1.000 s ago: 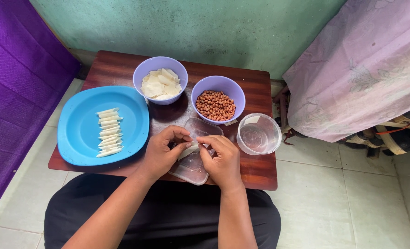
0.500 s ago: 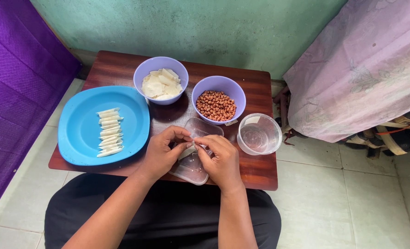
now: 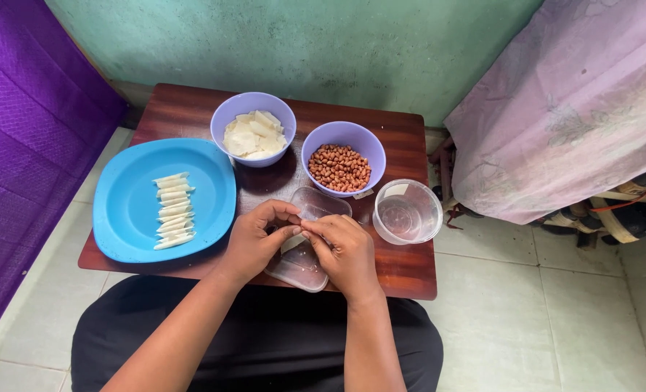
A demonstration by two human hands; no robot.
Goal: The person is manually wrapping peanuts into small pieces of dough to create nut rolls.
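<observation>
Your left hand (image 3: 254,243) & right hand (image 3: 344,250) both pinch a small pale wrapper (image 3: 294,237) over the clear lid (image 3: 301,263); its long axis can't be made out.

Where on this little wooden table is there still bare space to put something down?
Bare wood shows along the back edge of the brown wooden table, left of the purple bowl of white pieces, and at the near right corner below the clear round plastic container. The middle is crowded around both hands and the blue plate.

My left hand (image 3: 254,243) and right hand (image 3: 344,250) hide whatever they pinch, also covering part of the clear lid (image 3: 301,254).
</observation>
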